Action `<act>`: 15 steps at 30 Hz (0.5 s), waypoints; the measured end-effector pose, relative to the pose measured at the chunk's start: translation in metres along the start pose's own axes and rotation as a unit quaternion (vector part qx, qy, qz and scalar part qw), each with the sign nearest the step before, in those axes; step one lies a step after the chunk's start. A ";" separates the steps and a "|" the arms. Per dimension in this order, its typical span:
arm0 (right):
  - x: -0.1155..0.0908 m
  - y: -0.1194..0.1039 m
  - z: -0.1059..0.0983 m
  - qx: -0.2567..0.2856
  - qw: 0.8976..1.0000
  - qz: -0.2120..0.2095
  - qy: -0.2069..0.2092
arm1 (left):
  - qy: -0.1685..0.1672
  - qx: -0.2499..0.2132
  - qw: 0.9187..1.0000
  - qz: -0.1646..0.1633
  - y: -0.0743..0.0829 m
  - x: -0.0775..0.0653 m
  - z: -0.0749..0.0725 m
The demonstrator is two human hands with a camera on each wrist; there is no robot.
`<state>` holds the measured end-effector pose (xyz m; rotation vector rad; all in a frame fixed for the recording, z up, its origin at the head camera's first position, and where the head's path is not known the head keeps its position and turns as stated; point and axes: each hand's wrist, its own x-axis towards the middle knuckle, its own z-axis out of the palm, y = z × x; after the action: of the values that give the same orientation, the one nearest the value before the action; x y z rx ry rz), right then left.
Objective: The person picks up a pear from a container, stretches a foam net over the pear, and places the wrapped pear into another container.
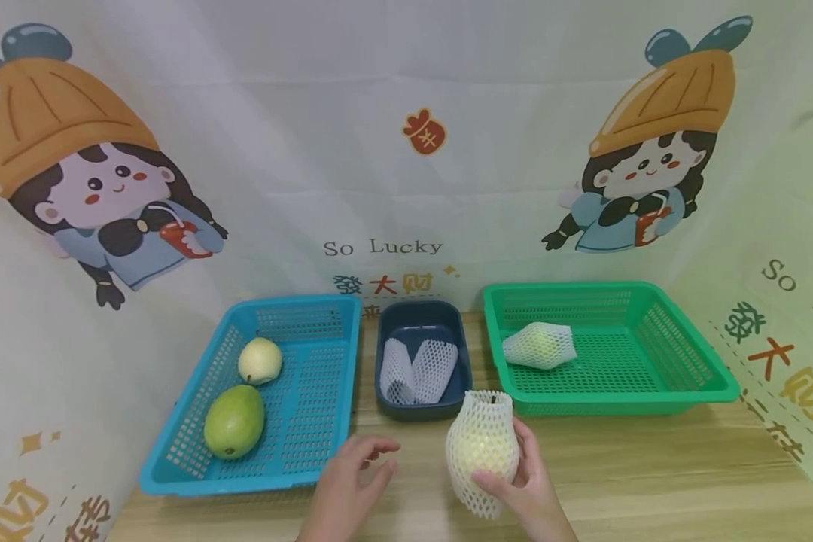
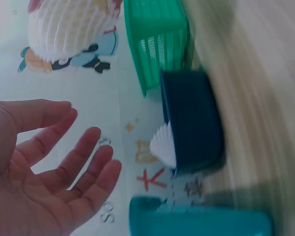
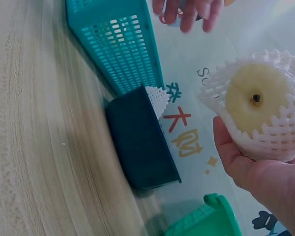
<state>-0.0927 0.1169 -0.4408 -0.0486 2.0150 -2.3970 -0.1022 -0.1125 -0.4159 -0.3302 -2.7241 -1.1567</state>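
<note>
A pale yellow pear (image 3: 255, 98) in a white foam net sleeve (image 1: 482, 444) is gripped by my right hand (image 1: 525, 489), thumb on the near side. Its dark stem shows in the sleeve's upper opening. My left hand (image 1: 354, 482) hovers to the left of the pear, fingers relaxed and holding nothing; the left wrist view shows the palm of this hand (image 2: 54, 167) apart from everything. Behind the hands, a dark blue bin (image 1: 423, 412) contains two white foam net sleeves (image 1: 435, 370).
On the left, a blue basket (image 1: 298, 482) bears a bare pear (image 1: 260, 360) and a green mango-like fruit (image 1: 234, 421). A green basket (image 1: 623, 397) on the right holds a fruit in a foam net (image 1: 540, 346). Printed cloth hangs behind the wooden table (image 1: 637, 482).
</note>
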 end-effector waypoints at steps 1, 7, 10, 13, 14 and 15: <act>0.000 0.000 -0.001 -0.001 1.000 -0.002 0.000 | 0.016 0.036 0.999 0.001 -0.001 0.000 -0.004; 0.001 -0.002 -0.005 -0.011 1.000 -0.006 0.006 | 0.041 0.202 0.978 -0.036 -0.012 -0.005 -0.029; 0.001 -0.005 -0.007 -0.023 1.000 -0.002 0.014 | 0.012 0.234 0.970 -0.063 -0.021 -0.007 -0.041; 0.002 -0.008 -0.010 -0.035 0.999 0.001 0.019 | -0.031 0.249 0.964 -0.093 -0.030 -0.007 -0.049; 0.003 -0.010 -0.011 -0.039 0.999 0.000 0.017 | -0.041 0.252 0.962 -0.098 -0.033 -0.007 -0.050; 0.004 -0.011 -0.012 -0.039 0.999 -0.003 0.014 | -0.048 0.253 0.961 -0.100 -0.035 -0.007 -0.052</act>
<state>-0.0967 0.1310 -0.4318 -0.0218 2.1227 -2.3334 -0.1018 -0.1746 -0.4060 -0.0407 -3.0610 -0.4451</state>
